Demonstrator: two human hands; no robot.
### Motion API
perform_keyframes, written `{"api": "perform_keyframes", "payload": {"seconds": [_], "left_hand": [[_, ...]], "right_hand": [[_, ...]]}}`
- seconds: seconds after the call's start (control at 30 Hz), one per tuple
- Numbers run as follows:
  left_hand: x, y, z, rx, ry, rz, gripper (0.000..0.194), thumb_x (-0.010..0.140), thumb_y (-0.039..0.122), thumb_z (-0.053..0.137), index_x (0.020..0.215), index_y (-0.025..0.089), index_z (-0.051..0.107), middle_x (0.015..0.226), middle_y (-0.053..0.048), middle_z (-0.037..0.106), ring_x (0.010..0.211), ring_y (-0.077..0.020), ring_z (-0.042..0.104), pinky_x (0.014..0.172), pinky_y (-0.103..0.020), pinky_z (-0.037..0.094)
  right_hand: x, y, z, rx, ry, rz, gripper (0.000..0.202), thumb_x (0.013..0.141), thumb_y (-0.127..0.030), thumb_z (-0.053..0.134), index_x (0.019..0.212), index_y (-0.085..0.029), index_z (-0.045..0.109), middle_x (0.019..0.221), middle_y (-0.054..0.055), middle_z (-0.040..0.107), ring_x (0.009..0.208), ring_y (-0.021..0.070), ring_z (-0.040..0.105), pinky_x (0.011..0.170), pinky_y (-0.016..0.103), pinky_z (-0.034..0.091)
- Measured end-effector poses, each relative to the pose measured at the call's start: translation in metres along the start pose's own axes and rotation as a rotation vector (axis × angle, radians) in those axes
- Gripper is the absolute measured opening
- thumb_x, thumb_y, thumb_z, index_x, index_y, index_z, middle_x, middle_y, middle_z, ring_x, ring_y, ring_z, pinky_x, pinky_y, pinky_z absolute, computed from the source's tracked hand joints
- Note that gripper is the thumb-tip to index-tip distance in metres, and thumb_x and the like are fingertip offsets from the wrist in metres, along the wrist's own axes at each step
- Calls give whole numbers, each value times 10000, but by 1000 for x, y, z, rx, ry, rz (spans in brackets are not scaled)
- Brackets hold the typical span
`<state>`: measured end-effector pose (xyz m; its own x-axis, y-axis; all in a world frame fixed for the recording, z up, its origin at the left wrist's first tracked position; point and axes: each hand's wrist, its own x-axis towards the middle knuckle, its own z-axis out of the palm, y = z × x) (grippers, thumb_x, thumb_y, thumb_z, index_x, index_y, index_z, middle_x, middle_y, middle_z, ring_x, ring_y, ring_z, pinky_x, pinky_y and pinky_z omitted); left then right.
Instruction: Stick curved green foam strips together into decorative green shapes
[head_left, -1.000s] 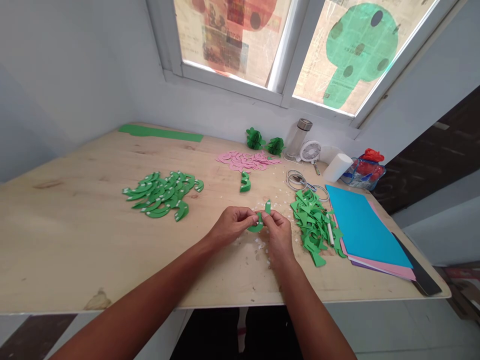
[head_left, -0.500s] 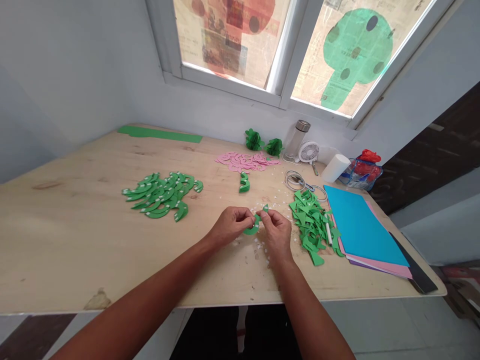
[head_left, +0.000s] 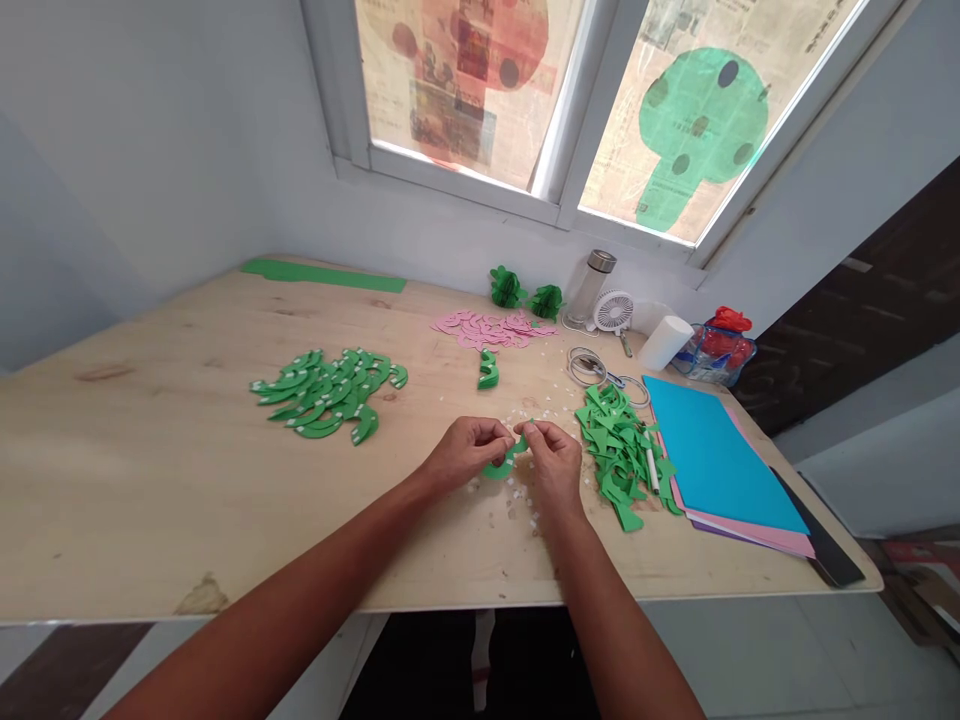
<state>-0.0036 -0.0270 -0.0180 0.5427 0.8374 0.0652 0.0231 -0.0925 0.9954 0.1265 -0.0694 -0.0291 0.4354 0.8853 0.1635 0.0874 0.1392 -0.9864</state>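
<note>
Between my two hands is a curved green paper cutout (head_left: 498,470) with small white patches on it. My left hand (head_left: 471,450) pinches it from the left, thumb and forefinger together. At its upper right end, the fingers of my right hand (head_left: 553,455) are closed on it too. Tiny white scraps (head_left: 517,490) lie on the table under and around the hands. Just beyond stands a small stack of similar green cutouts (head_left: 488,372). A larger pile of curved green cutouts with white patches (head_left: 330,392) spreads to the left.
Green offcuts (head_left: 616,450) with a white marker (head_left: 652,465) lie right, beside coloured sheets (head_left: 724,455). Scissors (head_left: 611,378), tape rings (head_left: 586,367), a fan (head_left: 613,311), a bottle (head_left: 592,285) and a white roll (head_left: 666,343) stand behind. Pink cutouts (head_left: 484,330) and green paper ornaments (head_left: 507,288) lie farther back.
The view has tilted up slightly and shifted. The right fingertips now cover more of the cutout's upper end; both hands still hold it in nearly the same place.
</note>
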Motion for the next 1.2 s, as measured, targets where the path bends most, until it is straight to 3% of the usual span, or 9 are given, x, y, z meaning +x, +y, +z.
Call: {"api": "perform_keyframes", "payload": {"seconds": [0.4, 0.57, 0.73, 0.83, 1.03, 1.2], "left_hand": [[0, -1, 1, -53, -24, 5, 190, 687, 302, 600, 599, 134, 605, 480, 24, 521, 466, -88, 462, 450, -193, 353], [0, 3, -2, -101, 79, 36, 232, 702, 352, 621, 633, 130, 616, 525, 13, 552, 507, -94, 483, 498, -208, 393], [0, 3, -4, -123, 174, 72, 239, 712, 361, 626, 656, 129, 628, 532, 18, 537, 525, -94, 476, 501, -203, 394], [2, 2, -5, -149, 151, 52, 249, 706, 376, 635, 683, 128, 639, 562, 8, 560, 536, -100, 499, 485, -201, 399], [1, 0, -12, -125, -30, -51, 265, 683, 375, 672, 729, 114, 664, 552, -15, 601, 459, -91, 502, 417, -192, 362], [4, -6, -13, -126, -26, -45, 258, 666, 367, 676, 694, 111, 656, 557, -30, 621, 450, -89, 501, 412, -194, 363]], "right_hand": [[1, 1, -1, 52, 6, -24, 232, 733, -359, 576, 697, -150, 671, 706, 34, 668, 698, 165, 578, 693, 275, 439], [0, 1, 4, 63, -77, -2, 298, 748, -438, 563, 745, -152, 647, 688, 14, 629, 664, 143, 540, 629, 248, 416], [-3, 2, 4, -148, -140, -59, 296, 724, -428, 588, 590, -165, 583, 522, -37, 502, 524, 105, 414, 520, 229, 327], [-3, 2, 3, -199, -125, -108, 288, 727, -409, 581, 565, -172, 561, 500, -43, 474, 515, 105, 397, 509, 229, 310], [2, 8, 0, -130, -15, -81, 297, 735, -433, 570, 598, -172, 536, 539, -41, 475, 524, 100, 389, 529, 233, 333], [4, 9, 0, -113, -8, -73, 314, 721, -455, 586, 598, -170, 538, 531, -39, 474, 532, 105, 404, 536, 234, 344]]}}
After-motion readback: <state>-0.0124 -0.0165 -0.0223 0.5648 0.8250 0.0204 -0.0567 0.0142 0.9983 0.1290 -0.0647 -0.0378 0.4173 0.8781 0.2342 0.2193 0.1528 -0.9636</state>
